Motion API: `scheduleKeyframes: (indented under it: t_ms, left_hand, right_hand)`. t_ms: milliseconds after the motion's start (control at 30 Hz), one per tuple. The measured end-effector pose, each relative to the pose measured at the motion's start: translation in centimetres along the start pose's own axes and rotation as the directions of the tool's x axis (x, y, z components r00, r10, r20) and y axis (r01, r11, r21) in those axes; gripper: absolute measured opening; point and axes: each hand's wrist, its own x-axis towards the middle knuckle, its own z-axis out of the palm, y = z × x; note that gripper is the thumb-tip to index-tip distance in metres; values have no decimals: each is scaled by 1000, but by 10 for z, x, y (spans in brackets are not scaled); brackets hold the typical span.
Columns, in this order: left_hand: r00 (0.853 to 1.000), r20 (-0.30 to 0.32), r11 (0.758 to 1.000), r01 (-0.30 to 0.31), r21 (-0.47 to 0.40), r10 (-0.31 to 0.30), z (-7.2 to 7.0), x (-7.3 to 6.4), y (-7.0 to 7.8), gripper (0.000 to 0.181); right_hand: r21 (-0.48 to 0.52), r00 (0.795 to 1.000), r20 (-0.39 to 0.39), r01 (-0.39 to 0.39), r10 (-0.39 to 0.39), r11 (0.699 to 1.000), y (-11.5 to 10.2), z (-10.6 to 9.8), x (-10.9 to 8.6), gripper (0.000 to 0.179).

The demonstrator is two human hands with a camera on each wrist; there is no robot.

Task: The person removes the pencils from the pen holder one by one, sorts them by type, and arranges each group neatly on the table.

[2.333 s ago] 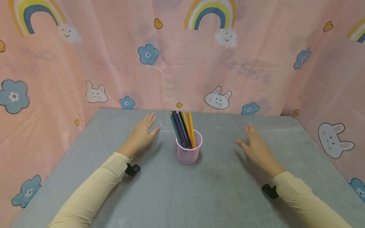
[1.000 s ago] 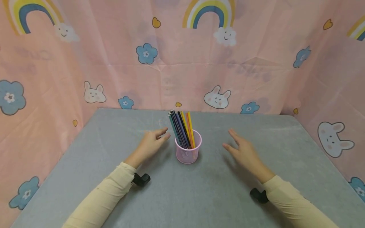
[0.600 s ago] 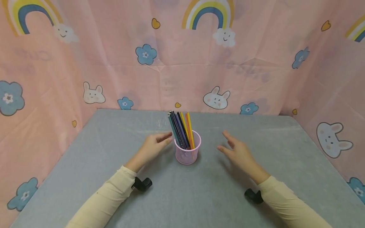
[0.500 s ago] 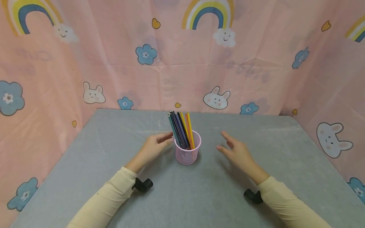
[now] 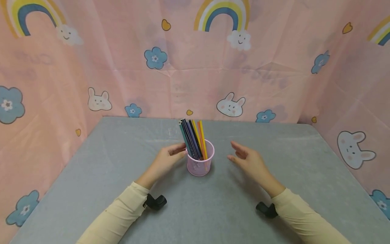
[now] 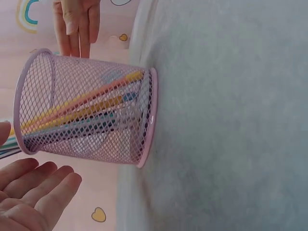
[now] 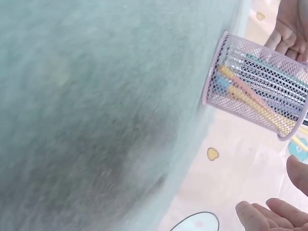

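A pink mesh pencil cup [image 5: 196, 167] stands upright on the grey table. Colored pencils [image 5: 192, 139], dark, teal, purple, yellow and orange, lean leftward in it. My left hand [image 5: 161, 164] is at the cup's left side, thumb and fingers spread by the rim; in the left wrist view its fingers [image 6: 50, 190] lie straight beside the mesh cup [image 6: 72, 79], and I cannot tell whether they touch. To the cup's right, my right hand [image 5: 251, 166] is held apart from it, fingers extended and slightly bent, holding nothing. The right wrist view shows its fingers [image 7: 269, 216] clear of the cup [image 7: 250, 50].
The grey table [image 5: 195, 217] reaches back to a pink curtain [image 5: 189, 81] printed with rainbows, rabbits and flowers, which also hangs at both sides. A black wrist camera [image 5: 155, 202] is on the left wrist, another black camera [image 5: 266, 210] on the right.
Both hands have moved inward toward the pencil cup, the left reaching its rim and the right still apart. Their fingers are more bent than before. The cup and pencils stay put.
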Motion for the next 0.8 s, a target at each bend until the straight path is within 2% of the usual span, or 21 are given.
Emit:
scheduleKeyframes:
  t_ms: [200, 533, 800]
  left_hand:
    - [1000, -20, 999, 8, -33, -8, 4, -1, 2, 47]
    - [1000, -16, 991, 0, -137, -2, 8, -2, 1, 47]
    - [999, -29, 985, -17, -169, 12, 10, -1, -3, 48]
  right_hand:
    - [45, 1000, -17, 3, -2, 999, -7, 3, 2, 59]
    - [96, 998, -22, -48, 51, 994, -14, 5, 8, 59]
    - [135, 997, -36, -57, 62, 989, -25, 5, 20, 57]
